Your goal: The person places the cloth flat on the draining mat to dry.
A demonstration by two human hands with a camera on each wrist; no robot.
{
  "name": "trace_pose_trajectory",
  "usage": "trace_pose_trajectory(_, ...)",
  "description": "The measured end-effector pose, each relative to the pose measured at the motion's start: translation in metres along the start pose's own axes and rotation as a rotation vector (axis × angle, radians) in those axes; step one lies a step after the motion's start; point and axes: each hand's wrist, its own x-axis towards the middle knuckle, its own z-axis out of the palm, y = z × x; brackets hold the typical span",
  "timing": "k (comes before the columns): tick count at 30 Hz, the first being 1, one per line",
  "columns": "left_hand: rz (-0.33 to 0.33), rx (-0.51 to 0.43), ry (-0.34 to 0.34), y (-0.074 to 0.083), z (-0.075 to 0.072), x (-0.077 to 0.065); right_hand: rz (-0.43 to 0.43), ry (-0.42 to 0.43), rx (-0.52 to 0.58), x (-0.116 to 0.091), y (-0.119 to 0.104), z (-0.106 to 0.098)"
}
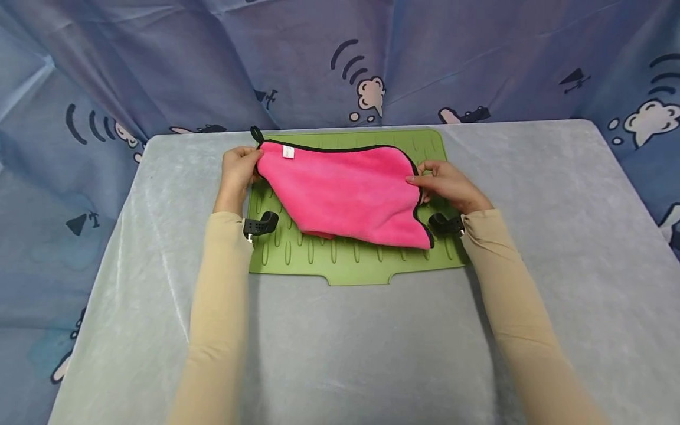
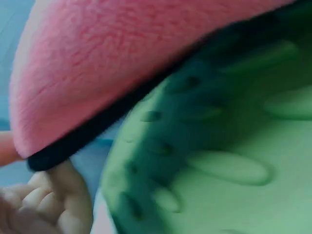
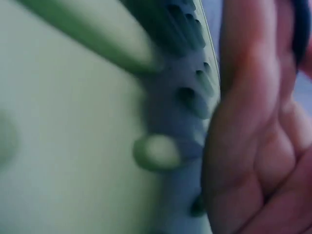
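Observation:
A pink plush cloth (image 1: 345, 189) with black edging, a small white label (image 1: 288, 151) and a black hanging loop (image 1: 257, 135) is spread between both hands over a green ridged mat (image 1: 297, 260). My left hand (image 1: 237, 174) pinches its upper left corner, just below the loop. At the cloth's right edge, my right hand (image 1: 448, 184) pinches the border between thumb and fingers. The lower edge sags, with a bit folded under. In the left wrist view the cloth (image 2: 107, 63) slants above the mat (image 2: 234, 141). The right wrist view shows mostly the mat (image 3: 73, 146) and my curled fingers (image 3: 248, 122).
The mat lies on a table with a pale grey cover (image 1: 345, 354). Behind and to the left hangs a blue patterned curtain (image 1: 297, 59), close to the table's far edge. Black straps (image 1: 260, 225) sit at both wrists.

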Motion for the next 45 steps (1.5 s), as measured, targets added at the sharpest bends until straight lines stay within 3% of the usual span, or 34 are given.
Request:
trace_pose_trajectory(4,-0.132,-0.042,-0.248,-0.012,0.003,0.0,0.012,0.075,0.021,0.003,0.004,-0.003)
trace_pose_trajectory(7,-0.178,0.0,-0.326,-0.018,0.006,-0.001,0.017,0.098,0.016,0.004,0.004,-0.005)
trace_pose_trajectory(16,-0.127,0.155,-0.199,-0.009,0.013,0.003,-0.006,0.093,-0.134,0.011,-0.006,-0.009)
trace_pose_trajectory(26,-0.076,0.053,-0.057,0.007,0.025,0.021,-0.015,0.213,-0.08,0.031,-0.022,-0.019)
trace_pose_trajectory(29,-0.093,0.057,-0.058,0.007,0.028,0.024,0.016,0.242,-0.099,0.038,-0.021,-0.018)
trace_pose_trajectory(32,-0.148,0.067,-0.131,0.004,0.029,0.022,0.069,0.218,-0.135,0.037,-0.016,-0.019)
trace_pose_trajectory(37,-0.188,-0.042,-0.262,-0.009,0.027,0.011,0.093,0.083,-0.144,0.017,-0.012,-0.023)
trace_pose_trajectory(41,-0.154,-0.161,-0.232,-0.022,0.021,-0.002,0.075,-0.027,-0.122,-0.001,-0.009,-0.023)
trace_pose_trajectory(45,-0.07,-0.117,-0.162,-0.035,0.021,-0.013,0.055,-0.027,-0.084,-0.012,-0.002,-0.019)
